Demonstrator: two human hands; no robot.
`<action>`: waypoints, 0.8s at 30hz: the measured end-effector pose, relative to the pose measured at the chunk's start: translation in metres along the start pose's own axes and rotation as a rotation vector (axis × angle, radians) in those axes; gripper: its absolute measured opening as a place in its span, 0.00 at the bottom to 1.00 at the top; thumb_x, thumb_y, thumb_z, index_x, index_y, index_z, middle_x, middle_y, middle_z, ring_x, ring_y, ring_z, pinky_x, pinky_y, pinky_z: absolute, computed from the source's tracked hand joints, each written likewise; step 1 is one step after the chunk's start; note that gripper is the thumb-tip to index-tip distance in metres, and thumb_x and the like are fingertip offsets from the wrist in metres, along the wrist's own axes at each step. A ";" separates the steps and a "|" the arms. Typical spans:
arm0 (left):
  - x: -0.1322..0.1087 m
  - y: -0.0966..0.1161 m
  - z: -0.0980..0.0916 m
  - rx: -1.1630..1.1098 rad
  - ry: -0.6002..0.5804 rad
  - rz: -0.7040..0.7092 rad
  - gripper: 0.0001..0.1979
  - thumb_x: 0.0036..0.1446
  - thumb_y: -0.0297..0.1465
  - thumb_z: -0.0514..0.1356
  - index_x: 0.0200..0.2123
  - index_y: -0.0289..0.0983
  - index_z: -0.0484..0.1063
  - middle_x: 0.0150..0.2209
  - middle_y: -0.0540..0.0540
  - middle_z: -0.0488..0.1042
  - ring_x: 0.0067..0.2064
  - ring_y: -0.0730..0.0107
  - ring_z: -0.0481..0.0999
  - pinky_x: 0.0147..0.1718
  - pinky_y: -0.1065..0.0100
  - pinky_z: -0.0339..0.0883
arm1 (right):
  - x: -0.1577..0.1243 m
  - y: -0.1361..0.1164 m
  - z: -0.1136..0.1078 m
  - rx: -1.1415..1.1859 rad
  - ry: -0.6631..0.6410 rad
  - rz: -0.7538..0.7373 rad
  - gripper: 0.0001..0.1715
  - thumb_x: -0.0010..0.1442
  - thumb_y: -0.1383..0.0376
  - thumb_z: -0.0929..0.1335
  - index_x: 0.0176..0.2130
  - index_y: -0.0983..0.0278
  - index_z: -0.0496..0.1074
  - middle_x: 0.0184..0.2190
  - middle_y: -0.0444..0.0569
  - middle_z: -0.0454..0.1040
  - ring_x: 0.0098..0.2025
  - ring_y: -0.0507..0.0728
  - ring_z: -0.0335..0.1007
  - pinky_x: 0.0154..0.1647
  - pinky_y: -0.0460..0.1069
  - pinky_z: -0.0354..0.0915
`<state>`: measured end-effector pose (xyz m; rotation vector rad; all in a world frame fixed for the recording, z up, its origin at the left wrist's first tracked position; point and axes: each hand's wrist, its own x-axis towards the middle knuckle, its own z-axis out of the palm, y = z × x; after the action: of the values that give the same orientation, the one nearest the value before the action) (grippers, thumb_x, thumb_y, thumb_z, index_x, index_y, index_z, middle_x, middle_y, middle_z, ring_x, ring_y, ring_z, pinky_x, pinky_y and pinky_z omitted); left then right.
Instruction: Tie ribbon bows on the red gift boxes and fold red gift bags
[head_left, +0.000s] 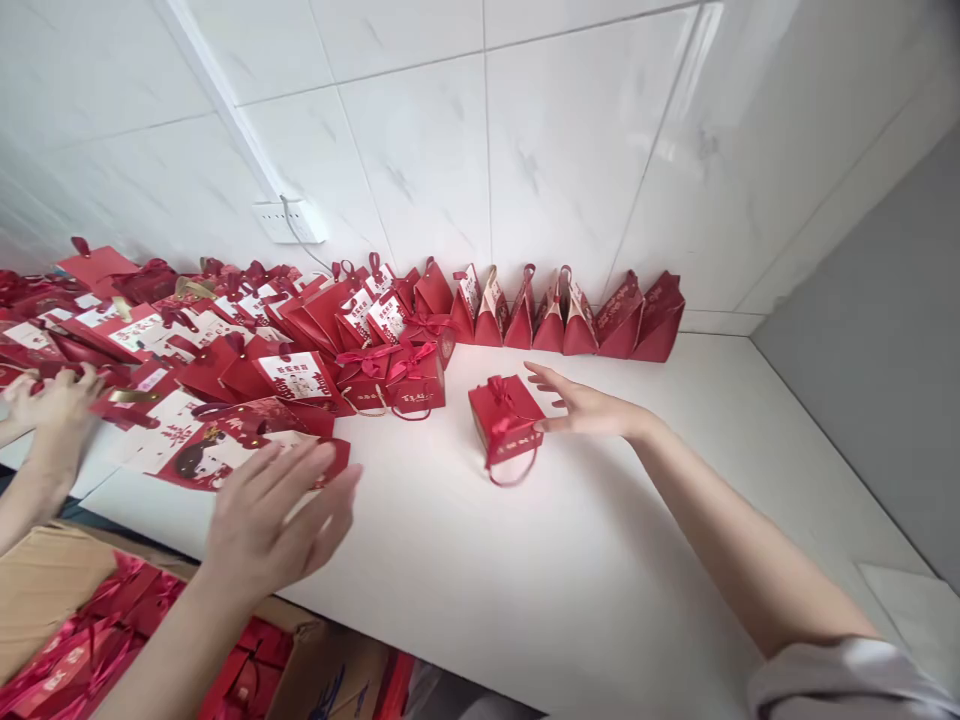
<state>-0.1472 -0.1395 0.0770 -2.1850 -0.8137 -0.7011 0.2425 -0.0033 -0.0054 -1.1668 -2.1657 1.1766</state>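
A small red gift box (pixel 504 412) with a ribbon bow on top and a thin cord handle hanging down its front stands on the white table. Right beside it, my right hand (pixel 581 402) has its fingers stretched toward the box's right side; the fingertips are near or touching it, I cannot tell which. My left hand (pixel 281 515) hovers over the front of the table with fingers apart and nothing in them. Behind that hand lie flat red gift bags (pixel 225 445) with white printed panels. Two more bow-topped red boxes (pixel 416 378) stand left of the single box.
Triangular red gift bags (pixel 555 315) line the tiled wall. More bags crowd the table's left side, where another person's hands (pixel 64 410) are among them. Below the table edge, a cardboard carton (pixel 322 665) holds red boxes. A wall socket (pixel 289 221) has a cable.
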 end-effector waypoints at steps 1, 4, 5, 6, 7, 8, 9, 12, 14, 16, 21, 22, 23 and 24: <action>0.012 0.009 0.008 -0.019 -0.028 0.066 0.27 0.45 0.25 0.69 0.50 0.44 0.72 0.51 0.44 0.70 0.52 0.60 0.73 0.60 0.58 0.62 | -0.019 0.001 -0.004 -0.018 0.042 0.028 0.52 0.56 0.55 0.71 0.70 0.52 0.43 0.71 0.51 0.49 0.68 0.66 0.54 0.62 0.60 0.62; 0.060 0.031 0.030 -0.206 -0.200 0.006 0.22 0.54 0.28 0.63 0.54 0.42 0.69 0.58 0.40 0.68 0.59 0.54 0.69 0.61 0.52 0.61 | -0.064 -0.005 -0.009 -0.013 0.172 0.098 0.37 0.61 0.55 0.67 0.66 0.52 0.54 0.67 0.51 0.58 0.64 0.64 0.62 0.59 0.59 0.66; 0.077 0.034 0.038 -0.292 -0.279 -0.044 0.19 0.57 0.31 0.61 0.53 0.42 0.69 0.60 0.40 0.66 0.61 0.53 0.67 0.61 0.51 0.60 | -0.074 -0.008 -0.010 0.003 0.186 0.109 0.31 0.63 0.56 0.66 0.64 0.52 0.58 0.65 0.50 0.61 0.61 0.63 0.65 0.57 0.58 0.67; 0.093 0.036 0.046 -0.400 -0.374 -0.102 0.17 0.60 0.33 0.59 0.53 0.42 0.69 0.61 0.41 0.65 0.62 0.53 0.66 0.60 0.51 0.61 | -0.084 -0.011 -0.010 0.016 0.190 0.113 0.26 0.64 0.56 0.65 0.61 0.52 0.62 0.63 0.49 0.64 0.59 0.62 0.68 0.55 0.57 0.69; 0.108 0.037 0.055 -0.522 -0.455 -0.174 0.16 0.62 0.35 0.57 0.53 0.42 0.70 0.62 0.41 0.64 0.62 0.53 0.66 0.58 0.53 0.64 | -0.091 -0.014 -0.009 0.022 0.198 0.111 0.22 0.64 0.56 0.64 0.58 0.53 0.65 0.61 0.48 0.67 0.57 0.61 0.69 0.54 0.57 0.69; 0.120 0.036 0.066 -0.637 -0.533 -0.260 0.17 0.63 0.37 0.56 0.54 0.43 0.69 0.63 0.42 0.63 0.61 0.54 0.66 0.56 0.55 0.67 | -0.098 -0.015 -0.008 0.019 0.217 0.106 0.20 0.65 0.57 0.64 0.56 0.53 0.67 0.59 0.48 0.69 0.56 0.61 0.70 0.55 0.56 0.69; 0.130 0.035 0.078 -0.744 -0.593 -0.335 0.18 0.63 0.39 0.55 0.54 0.43 0.69 0.62 0.43 0.65 0.60 0.55 0.68 0.53 0.57 0.69 | -0.103 -0.015 -0.004 0.011 0.249 0.101 0.18 0.65 0.57 0.64 0.54 0.54 0.68 0.58 0.48 0.70 0.56 0.60 0.70 0.55 0.57 0.68; 0.144 0.033 0.121 -1.048 -0.735 -0.488 0.19 0.62 0.43 0.55 0.53 0.44 0.70 0.56 0.45 0.72 0.55 0.57 0.73 0.50 0.60 0.70 | -0.113 -0.006 0.019 0.027 0.369 0.115 0.18 0.64 0.56 0.65 0.53 0.55 0.69 0.55 0.50 0.72 0.56 0.61 0.70 0.55 0.58 0.67; 0.138 0.039 0.154 -1.243 -0.776 -0.576 0.20 0.61 0.45 0.56 0.52 0.42 0.72 0.53 0.43 0.74 0.53 0.57 0.75 0.51 0.60 0.69 | -0.115 0.006 0.044 0.119 0.424 0.153 0.18 0.64 0.55 0.64 0.52 0.56 0.69 0.56 0.50 0.71 0.55 0.61 0.70 0.54 0.57 0.68; 0.121 0.050 0.183 -1.352 -0.576 -0.746 0.22 0.60 0.47 0.56 0.49 0.39 0.73 0.52 0.41 0.75 0.52 0.57 0.75 0.53 0.58 0.67 | -0.115 0.019 0.069 0.245 0.514 0.205 0.18 0.64 0.53 0.64 0.50 0.58 0.68 0.55 0.52 0.71 0.50 0.60 0.73 0.50 0.55 0.70; 0.066 0.090 0.221 -1.508 -0.166 -1.177 0.28 0.60 0.53 0.52 0.47 0.37 0.74 0.48 0.40 0.77 0.49 0.56 0.76 0.51 0.58 0.66 | -0.111 0.044 0.092 0.284 0.608 0.247 0.18 0.64 0.52 0.64 0.48 0.60 0.69 0.45 0.52 0.75 0.43 0.58 0.73 0.44 0.53 0.69; 0.059 0.095 0.223 -1.530 -0.166 -1.197 0.28 0.60 0.54 0.52 0.48 0.37 0.73 0.47 0.40 0.77 0.48 0.56 0.76 0.50 0.58 0.67 | -0.111 0.047 0.089 0.283 0.613 0.241 0.18 0.64 0.52 0.64 0.47 0.60 0.69 0.44 0.52 0.75 0.41 0.58 0.74 0.42 0.53 0.69; 0.054 0.099 0.224 -1.562 -0.168 -1.207 0.29 0.60 0.54 0.51 0.48 0.38 0.73 0.47 0.41 0.77 0.47 0.56 0.76 0.48 0.59 0.67 | -0.111 0.049 0.086 0.290 0.623 0.237 0.18 0.64 0.52 0.64 0.47 0.60 0.69 0.42 0.51 0.75 0.39 0.57 0.74 0.40 0.52 0.69; 0.051 0.102 0.224 -1.602 -0.165 -1.214 0.30 0.60 0.55 0.50 0.49 0.38 0.72 0.47 0.41 0.77 0.46 0.57 0.77 0.47 0.59 0.68 | -0.111 0.051 0.082 0.303 0.635 0.238 0.18 0.64 0.52 0.64 0.46 0.60 0.69 0.41 0.51 0.75 0.37 0.56 0.74 0.39 0.51 0.69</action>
<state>0.0121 -0.0113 -0.0686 -2.7518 -2.2314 -2.4073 0.2740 -0.1202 -0.0896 -1.4394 -1.3600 0.9970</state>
